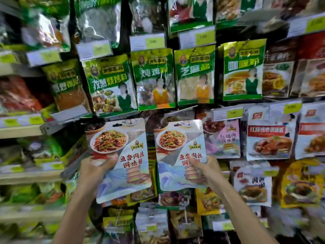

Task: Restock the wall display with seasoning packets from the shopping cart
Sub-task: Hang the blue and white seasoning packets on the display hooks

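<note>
At the wall display (147, 42), left hand (95, 169) grips left packet (123, 155), right hand (209, 168) right packet (179, 148) (both upright).

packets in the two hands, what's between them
A narrow gap; the left packet and right packet do not touch. Through it the head view shows a dark hanging packet on the wall display behind.

Left hand (95, 169) grips the left packet (121, 161) at 7 o'clock, thumb on its front; right hand (209, 169) grips the right packet (181, 155) at 5 o'clock, thumb likewise; both packets upright, side by side, apart; green packets (194, 74) hang at 12 o'clock; red-labelled packets (269, 138) at 3 o'clock; blurred shelves (21, 131) at 9 o'clock.
</note>
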`<state>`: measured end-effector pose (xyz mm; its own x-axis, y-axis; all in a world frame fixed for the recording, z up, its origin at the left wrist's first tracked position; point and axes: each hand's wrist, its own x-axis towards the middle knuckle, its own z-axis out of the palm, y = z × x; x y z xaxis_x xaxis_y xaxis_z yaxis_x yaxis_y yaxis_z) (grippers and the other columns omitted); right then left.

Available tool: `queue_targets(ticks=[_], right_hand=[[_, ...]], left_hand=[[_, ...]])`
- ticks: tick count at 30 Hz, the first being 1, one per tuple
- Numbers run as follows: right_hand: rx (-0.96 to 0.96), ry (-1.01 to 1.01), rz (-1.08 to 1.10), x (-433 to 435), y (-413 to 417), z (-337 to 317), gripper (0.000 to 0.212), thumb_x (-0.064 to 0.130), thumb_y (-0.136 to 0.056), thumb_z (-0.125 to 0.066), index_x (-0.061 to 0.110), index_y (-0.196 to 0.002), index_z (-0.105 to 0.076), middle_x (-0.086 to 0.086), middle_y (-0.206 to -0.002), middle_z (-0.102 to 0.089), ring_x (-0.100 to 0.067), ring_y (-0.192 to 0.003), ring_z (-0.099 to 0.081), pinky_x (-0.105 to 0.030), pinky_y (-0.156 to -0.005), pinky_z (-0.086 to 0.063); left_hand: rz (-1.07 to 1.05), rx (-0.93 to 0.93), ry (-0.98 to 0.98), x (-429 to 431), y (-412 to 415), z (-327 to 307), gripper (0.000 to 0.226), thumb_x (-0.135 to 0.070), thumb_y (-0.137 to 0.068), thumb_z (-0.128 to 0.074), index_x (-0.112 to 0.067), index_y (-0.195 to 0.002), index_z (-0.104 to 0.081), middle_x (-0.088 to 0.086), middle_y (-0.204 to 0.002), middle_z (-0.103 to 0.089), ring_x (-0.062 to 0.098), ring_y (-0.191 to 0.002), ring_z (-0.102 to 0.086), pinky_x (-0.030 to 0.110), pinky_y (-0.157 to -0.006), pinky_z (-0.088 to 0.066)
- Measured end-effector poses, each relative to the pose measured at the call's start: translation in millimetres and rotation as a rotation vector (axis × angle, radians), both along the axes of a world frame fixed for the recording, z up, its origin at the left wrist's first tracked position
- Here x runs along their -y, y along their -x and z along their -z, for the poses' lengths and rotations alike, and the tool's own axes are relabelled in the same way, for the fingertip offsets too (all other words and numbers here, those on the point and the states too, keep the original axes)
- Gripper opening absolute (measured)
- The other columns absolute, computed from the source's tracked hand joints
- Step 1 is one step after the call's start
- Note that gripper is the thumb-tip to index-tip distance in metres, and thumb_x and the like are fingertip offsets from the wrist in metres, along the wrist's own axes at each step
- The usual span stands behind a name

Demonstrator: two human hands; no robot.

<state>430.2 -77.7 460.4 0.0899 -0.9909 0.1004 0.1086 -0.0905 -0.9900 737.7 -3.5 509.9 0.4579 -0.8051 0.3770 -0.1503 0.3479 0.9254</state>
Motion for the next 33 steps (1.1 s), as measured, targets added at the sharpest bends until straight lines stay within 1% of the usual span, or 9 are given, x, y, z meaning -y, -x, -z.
queue_targets(ticks=[3, 5, 8, 10, 15, 18, 23, 29, 33], right_hand=[[0.035, -0.015, 0.039, 10, -1, -1, 0.029, 0.036, -0.073, -0.075, 0.012, -0.088, -0.069, -0.007, -0.078, -0.075, -0.029, -0.066, -0.071, -0.042, -0.057, -0.059], [0.055, -0.006, 0.049, 18, 0, -2, 0.031, 0.033, -0.079, -0.073, 0.012, -0.101, -0.067, -0.011, -0.088, -0.075, -0.035, -0.071, -0.072, -0.04, -0.055, -0.058], [0.068, -0.001, 0.059, 30, 0, -4, 0.031, 0.03, -0.082, -0.072, 0.012, -0.107, -0.065, -0.01, -0.091, -0.075, -0.033, -0.073, -0.073, -0.038, -0.054, -0.058], [0.072, -0.009, 0.053, 36, -2, -6, 0.03, 0.03, -0.084, -0.071, 0.011, -0.107, -0.065, -0.011, -0.091, -0.075, -0.034, -0.073, -0.072, -0.039, -0.055, -0.059], [0.081, -0.014, 0.042, 48, -6, -6, 0.03, 0.03, -0.082, -0.072, 0.009, -0.103, -0.066, -0.01, -0.086, -0.075, -0.031, -0.069, -0.072, -0.036, -0.053, -0.058], [0.085, -0.023, 0.04, 54, -6, -7, 0.025, 0.03, -0.082, -0.072, 0.011, -0.097, -0.066, -0.008, -0.079, -0.075, -0.029, -0.064, -0.072, -0.033, -0.05, -0.056], [0.051, -0.044, 0.052, 67, -3, -7, 0.021, 0.03, -0.082, -0.073, 0.013, -0.093, -0.065, -0.004, -0.074, -0.075, -0.025, -0.061, -0.072, -0.03, -0.049, -0.055], [-0.002, -0.113, 0.101, 90, -13, -17, 0.017, 0.027, -0.085, -0.07, 0.013, -0.091, -0.064, -0.007, -0.075, -0.073, -0.023, -0.059, -0.071, -0.029, -0.045, -0.054], [0.017, -0.163, 0.119, 106, -17, -19, 0.026, 0.027, -0.092, -0.061, 0.006, -0.106, -0.056, -0.009, -0.079, -0.068, -0.023, -0.062, -0.069, -0.034, -0.048, -0.057]], left_hand=[[0.019, -0.03, -0.039, 13, -2, 5, 0.019, -0.004, -0.076, -0.076, 0.011, -0.073, -0.065, 0.029, -0.081, -0.069, 0.03, -0.073, -0.064, 0.059, -0.072, -0.053], [0.041, -0.039, -0.043, 21, 0, 7, 0.009, -0.002, -0.076, -0.075, 0.002, -0.071, -0.069, 0.021, -0.077, -0.071, 0.027, -0.073, -0.064, 0.053, -0.074, -0.053], [0.064, -0.018, -0.039, 30, 5, 10, 0.008, -0.003, -0.077, -0.074, 0.0, -0.072, -0.069, 0.009, -0.071, -0.073, 0.019, -0.064, -0.066, 0.04, -0.066, -0.055], [0.06, -0.02, -0.036, 35, 8, 12, 0.006, -0.003, -0.077, -0.074, 0.0, -0.074, -0.069, 0.006, -0.07, -0.074, 0.017, -0.062, -0.067, 0.036, -0.064, -0.056], [0.074, -0.038, -0.063, 47, 13, 14, 0.005, -0.003, -0.076, -0.074, -0.006, -0.075, -0.07, 0.008, -0.074, -0.074, 0.021, -0.066, -0.07, 0.041, -0.071, -0.057], [0.069, -0.03, -0.075, 54, 15, 16, 0.007, -0.004, -0.076, -0.075, -0.002, -0.074, -0.069, 0.011, -0.075, -0.074, 0.025, -0.069, -0.069, 0.047, -0.073, -0.056], [0.097, -0.074, -0.069, 59, 18, 20, 0.007, -0.004, -0.076, -0.075, -0.005, -0.081, -0.071, 0.015, -0.085, -0.074, 0.032, -0.08, -0.071, 0.047, -0.075, -0.057], [0.121, -0.071, -0.054, 67, 29, 22, 0.01, -0.002, -0.077, -0.073, -0.007, -0.085, -0.069, 0.004, -0.078, -0.075, 0.019, -0.072, -0.072, 0.029, -0.057, -0.058], [0.134, -0.04, -0.085, 74, 37, 27, 0.009, -0.004, -0.077, -0.075, -0.001, -0.077, -0.067, 0.013, -0.08, -0.073, 0.026, -0.073, -0.069, 0.04, -0.071, -0.057]])
